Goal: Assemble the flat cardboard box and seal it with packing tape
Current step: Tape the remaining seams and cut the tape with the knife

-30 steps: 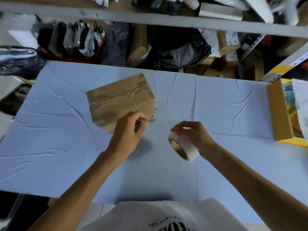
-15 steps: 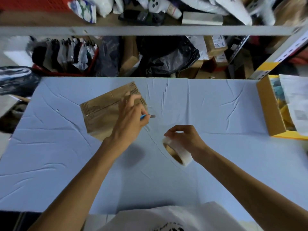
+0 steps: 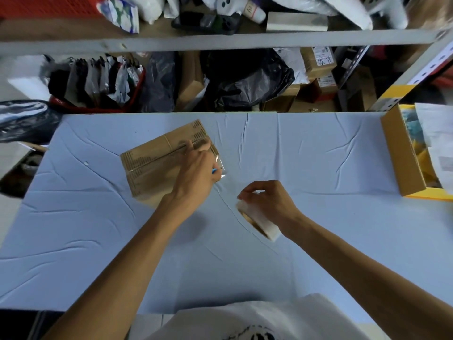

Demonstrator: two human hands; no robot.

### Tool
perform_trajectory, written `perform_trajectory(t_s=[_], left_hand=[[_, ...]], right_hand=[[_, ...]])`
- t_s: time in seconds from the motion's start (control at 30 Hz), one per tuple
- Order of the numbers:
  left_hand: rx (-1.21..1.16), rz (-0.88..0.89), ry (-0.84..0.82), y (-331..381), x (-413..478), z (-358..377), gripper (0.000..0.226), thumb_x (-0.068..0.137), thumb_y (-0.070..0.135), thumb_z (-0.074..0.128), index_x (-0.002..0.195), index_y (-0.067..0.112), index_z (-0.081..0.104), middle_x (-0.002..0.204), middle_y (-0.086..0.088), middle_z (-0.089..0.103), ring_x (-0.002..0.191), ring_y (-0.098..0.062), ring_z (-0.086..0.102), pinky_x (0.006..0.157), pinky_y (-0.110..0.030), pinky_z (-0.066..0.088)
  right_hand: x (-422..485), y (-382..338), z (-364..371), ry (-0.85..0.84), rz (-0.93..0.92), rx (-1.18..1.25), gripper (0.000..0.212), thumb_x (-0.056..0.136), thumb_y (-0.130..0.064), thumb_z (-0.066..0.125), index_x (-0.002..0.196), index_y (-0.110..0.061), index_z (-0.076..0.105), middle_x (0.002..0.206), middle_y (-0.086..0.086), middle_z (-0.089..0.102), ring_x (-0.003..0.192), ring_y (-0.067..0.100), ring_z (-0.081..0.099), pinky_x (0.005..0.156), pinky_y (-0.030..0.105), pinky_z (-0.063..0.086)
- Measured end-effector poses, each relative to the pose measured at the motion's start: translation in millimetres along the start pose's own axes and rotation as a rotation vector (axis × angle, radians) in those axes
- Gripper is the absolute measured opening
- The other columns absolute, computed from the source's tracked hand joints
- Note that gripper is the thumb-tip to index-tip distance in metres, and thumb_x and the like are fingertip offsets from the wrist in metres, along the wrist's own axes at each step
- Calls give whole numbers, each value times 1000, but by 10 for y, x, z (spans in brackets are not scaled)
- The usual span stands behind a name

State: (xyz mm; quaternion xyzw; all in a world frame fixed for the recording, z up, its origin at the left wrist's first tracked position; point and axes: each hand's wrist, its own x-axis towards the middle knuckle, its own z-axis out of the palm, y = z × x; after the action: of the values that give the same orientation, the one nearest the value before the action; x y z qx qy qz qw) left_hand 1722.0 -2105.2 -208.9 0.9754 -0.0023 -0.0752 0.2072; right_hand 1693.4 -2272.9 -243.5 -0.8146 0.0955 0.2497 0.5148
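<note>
— Cluttered shelving (image 3: 220,40) is seen behind the blue-covered table (image 3: 318,192). Where is the cardboard box (image 3: 157,165) found?
— Left of centre, toward the far edge. It is pressed by the left hand (image 3: 196,173), in which a blue-handled tool (image 3: 215,171) is pinched. Near the table's middle, the tape roll (image 3: 259,222) is gripped by the right hand (image 3: 267,200).

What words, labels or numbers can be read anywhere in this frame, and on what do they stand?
None reads with certainty.
Cardboard box: dark printed marks along its edges, too blurred.
Shipping labels on shelf cartons: too small.
Shirt print: cut off, unreadable.
Sheet in the open box at right: blurred.
</note>
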Motion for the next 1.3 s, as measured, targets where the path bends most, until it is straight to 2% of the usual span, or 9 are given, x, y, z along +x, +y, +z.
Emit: perform_trajectory(t_s=[0.13, 0.2, 0.27, 0.37, 0.5, 0.67, 1.03, 1.17, 1.3], left_hand=[[54, -20, -10, 38, 55, 28, 19, 85, 5, 57, 66, 4, 59, 128, -16, 57, 106, -32, 57, 103, -36, 35], [106, -46, -38, -9, 89, 82, 9, 88, 10, 58, 90, 5, 66, 125, -7, 55, 119, -36, 49, 108, -33, 30], [228, -47, -58, -96, 136, 164, 29, 88, 17, 64, 109, -2, 63, 148, -5, 38, 133, -42, 32, 111, -42, 29], [267, -53, -54, -148, 131, 186, 32, 87, 20, 66, 108, -4, 64, 156, -3, 24, 140, -45, 18, 107, -50, 34], [205, -71, -67, -135, 135, 175, 28, 89, 21, 64, 105, -2, 67, 156, -4, 27, 142, -42, 15, 108, -50, 32], [177, -93, -79, -120, 167, 272, 38, 87, 13, 62, 122, -3, 57, 155, -11, 27, 144, -42, 9, 112, -53, 24], [102, -126, -109, -42, 192, 265, 28, 86, 6, 60, 112, -3, 60, 153, -13, 30, 145, -40, 5, 115, -54, 16], [-29, -60, -97, -77, 90, 135, 15, 88, 14, 63, 87, 0, 69, 157, -8, 24, 145, -41, 4, 115, -56, 14], [-267, -68, -100, -138, 9, 43, 13, 85, 21, 69, 78, 10, 69, 157, -3, 23, 147, -34, -3, 117, -52, 2]], right_hand=[[4, 2, 12, 13, 0, -13, 15, 84, -22, 63, 75, -25, 74, 86, -8, 71, 79, 11, 61, 65, 20, 43], [0, 3, 7, 25, 2, -36, 16, 85, -22, 63, 74, -26, 74, 84, -10, 70, 78, 9, 60, 65, 21, 44], [-8, 9, -1, 40, 0, -56, 15, 84, -24, 64, 74, -28, 74, 83, -12, 70, 79, 9, 61, 68, 25, 44], [-11, 14, -18, 44, -6, -64, 15, 84, -27, 64, 72, -30, 72, 84, -12, 71, 81, 9, 61, 69, 26, 45], [17, 94, -69, 67, 35, -142, 15, 84, -27, 62, 74, -30, 73, 87, -9, 70, 83, 16, 63, 74, 32, 49], [35, 140, -161, 107, 55, -290, 22, 86, -27, 56, 72, -37, 70, 90, -10, 67, 87, 18, 61, 69, 29, 43], [-7, 113, -214, 132, 46, -444, 23, 86, -27, 51, 82, -34, 73, 99, -11, 69, 99, 19, 63, 72, 29, 40], [-11, 86, -217, 101, 50, -328, 19, 85, -30, 57, 77, -34, 73, 91, -14, 69, 95, 15, 61, 70, 29, 40], [-23, 59, -172, 120, 35, -368, 23, 85, -27, 55, 71, -36, 71, 89, -13, 66, 89, 15, 59, 68, 28, 40]])
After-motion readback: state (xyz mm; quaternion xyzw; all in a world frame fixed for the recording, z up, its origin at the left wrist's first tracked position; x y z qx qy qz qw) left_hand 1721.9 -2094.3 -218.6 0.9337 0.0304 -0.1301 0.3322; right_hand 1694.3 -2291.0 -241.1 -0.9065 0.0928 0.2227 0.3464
